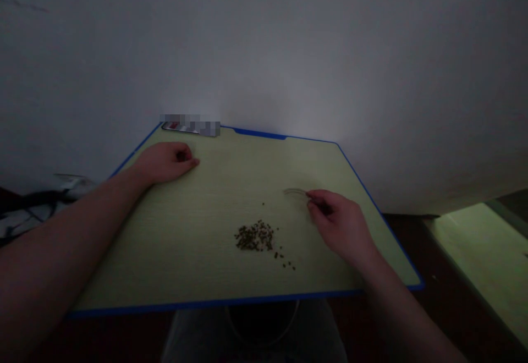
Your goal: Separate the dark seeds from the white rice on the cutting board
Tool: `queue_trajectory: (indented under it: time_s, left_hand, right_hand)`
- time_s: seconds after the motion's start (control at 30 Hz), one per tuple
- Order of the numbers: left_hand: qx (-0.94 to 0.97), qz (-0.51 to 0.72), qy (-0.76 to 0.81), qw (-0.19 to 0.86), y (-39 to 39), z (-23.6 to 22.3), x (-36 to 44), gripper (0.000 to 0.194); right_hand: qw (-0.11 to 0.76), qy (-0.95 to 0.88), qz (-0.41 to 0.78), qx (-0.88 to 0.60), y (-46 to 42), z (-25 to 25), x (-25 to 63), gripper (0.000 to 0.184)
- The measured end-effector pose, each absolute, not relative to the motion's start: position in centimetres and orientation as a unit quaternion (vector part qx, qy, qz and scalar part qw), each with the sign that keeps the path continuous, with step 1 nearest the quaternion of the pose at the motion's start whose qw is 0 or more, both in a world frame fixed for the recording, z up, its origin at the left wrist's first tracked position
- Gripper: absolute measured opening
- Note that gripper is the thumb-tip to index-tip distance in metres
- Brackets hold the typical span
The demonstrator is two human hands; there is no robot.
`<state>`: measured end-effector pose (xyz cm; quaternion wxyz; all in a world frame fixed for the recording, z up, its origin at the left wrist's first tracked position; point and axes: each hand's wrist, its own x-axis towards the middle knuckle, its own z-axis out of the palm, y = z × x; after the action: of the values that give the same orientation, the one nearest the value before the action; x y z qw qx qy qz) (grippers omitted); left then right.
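Fingers of the right hand (344, 223) are pinched around a thin, curved, metal-looking pair of tweezers (303, 192); those of the left hand (168, 162) curl loosely inward, and whether they hold anything I cannot tell. Beneath both is a pale yellow-green, rectangular, blue-rimmed worktop (198, 214), with the right hand at 3 o'clock and the left at 10. It looks stiff and smooth, so small things could skid. At 11 o'clock, by the far edge, lies a flat, dark-edged, phone-like slab (187, 129), likely rigid and best lifted by its long sides. Just towards 6 o'clock from the middle sits a low heap of tiny dark brown and paler seed-like bits (247, 239), probably easy to scatter. The tweezers, tips towards 9 o'clock, should be light and springy, best squeezed gently partway along. Each bit looks nearly weightless, perhaps hard and slippery: take it lightly across its middle.

Counts: one worktop, two hands, one slab, one heap, one pair of tweezers, about eight stray bits (293, 268): six or so at 4 o'clock from the heap, one at 2, one at 12. Bits inside the heap overlap too much to count.
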<state>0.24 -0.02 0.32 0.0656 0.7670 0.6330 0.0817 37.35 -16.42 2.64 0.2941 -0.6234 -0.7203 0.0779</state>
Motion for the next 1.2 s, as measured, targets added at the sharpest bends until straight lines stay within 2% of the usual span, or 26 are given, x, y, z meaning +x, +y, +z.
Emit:
queue_trajectory:
  time_s: [0.3, 0.53, 0.8, 1.0, 1.2]
  left_hand:
    - [0.773, 0.086, 0.625, 0.064, 0.1, 0.1, 0.0, 0.041]
    - [0.773, 0.096, 0.623, 0.077, 0.0, 0.2, 0.1, 0.038]
    - [0.773, 0.091, 0.623, 0.071, -0.2, 0.4, 0.2, 0.038]
    - [0.768, 0.092, 0.631, 0.061, 0.0, 0.1, 0.1, 0.039]
    - [0.766, 0.093, 0.632, 0.073, -0.2, 0.4, 0.3, 0.038]
  right_hand:
    - [0.195, -0.883, 0.085, -0.418, -13.3, 2.2, 32.4, 0.028]
    - [0.222, -0.894, 0.097, -0.377, -18.1, 2.3, 34.3, 0.027]
    - [0.288, -0.774, 0.153, -0.543, -21.2, 3.6, 36.2, 0.02]
    - [0.256, -0.751, 0.255, -0.552, -20.0, 2.4, 34.9, 0.024]
    - [0.295, -0.663, 0.285, -0.626, -17.8, 1.4, 36.2, 0.024]
